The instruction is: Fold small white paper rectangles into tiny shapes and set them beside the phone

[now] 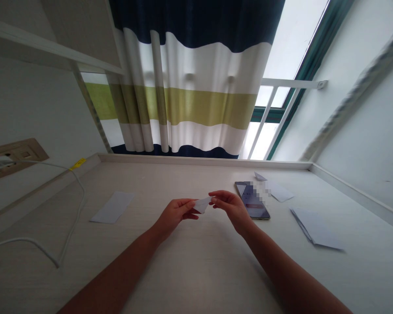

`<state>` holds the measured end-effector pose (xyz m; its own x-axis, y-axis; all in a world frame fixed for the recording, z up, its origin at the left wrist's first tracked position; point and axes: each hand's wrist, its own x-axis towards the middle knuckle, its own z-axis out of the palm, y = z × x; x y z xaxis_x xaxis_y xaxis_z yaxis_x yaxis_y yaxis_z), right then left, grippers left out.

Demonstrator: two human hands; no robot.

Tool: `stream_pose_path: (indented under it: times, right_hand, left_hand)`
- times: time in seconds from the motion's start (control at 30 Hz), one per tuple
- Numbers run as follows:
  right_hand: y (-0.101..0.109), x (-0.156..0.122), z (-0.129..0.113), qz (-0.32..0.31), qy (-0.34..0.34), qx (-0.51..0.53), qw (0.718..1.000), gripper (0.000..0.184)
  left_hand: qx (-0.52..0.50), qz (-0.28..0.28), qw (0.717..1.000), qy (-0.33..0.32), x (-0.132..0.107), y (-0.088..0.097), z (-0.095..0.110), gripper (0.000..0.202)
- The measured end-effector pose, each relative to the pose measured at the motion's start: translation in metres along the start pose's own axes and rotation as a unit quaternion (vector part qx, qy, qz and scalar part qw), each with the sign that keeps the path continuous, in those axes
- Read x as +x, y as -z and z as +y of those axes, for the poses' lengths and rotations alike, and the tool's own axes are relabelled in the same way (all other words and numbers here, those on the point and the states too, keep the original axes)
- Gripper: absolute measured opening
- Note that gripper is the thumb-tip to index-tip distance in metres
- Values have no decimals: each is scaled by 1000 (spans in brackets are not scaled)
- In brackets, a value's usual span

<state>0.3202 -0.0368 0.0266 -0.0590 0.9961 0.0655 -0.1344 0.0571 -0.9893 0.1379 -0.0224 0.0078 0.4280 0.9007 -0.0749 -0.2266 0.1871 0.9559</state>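
A small folded piece of white paper [202,204] is held above the pale desk [196,261] between both my hands. My left hand [175,213] pinches its left side with fingers closed. My right hand [231,205] pinches its right tip between thumb and fingers. Both forearms reach in from the bottom edge.
A phone [253,201] lies flat just right of my right hand. White paper pieces lie on the desk: one at left [113,208], one behind the phone [278,189], a folded stack at right [317,229]. A white cable [68,226] runs from a wall socket [6,159]. A striped curtain [190,100] hangs behind.
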Motion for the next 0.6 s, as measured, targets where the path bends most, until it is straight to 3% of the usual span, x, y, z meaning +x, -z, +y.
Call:
stream_pose_path:
  times: [0.37,0.6]
  right_hand:
    - [2,2,5,-4,14,8,1000,13]
    - [0,1,11,-15,85,-119,989,9]
  left_hand:
    - [-29,8,999,18,-1,-1,3,27]
    - [55,-17,997,52,-3,-4,4,31]
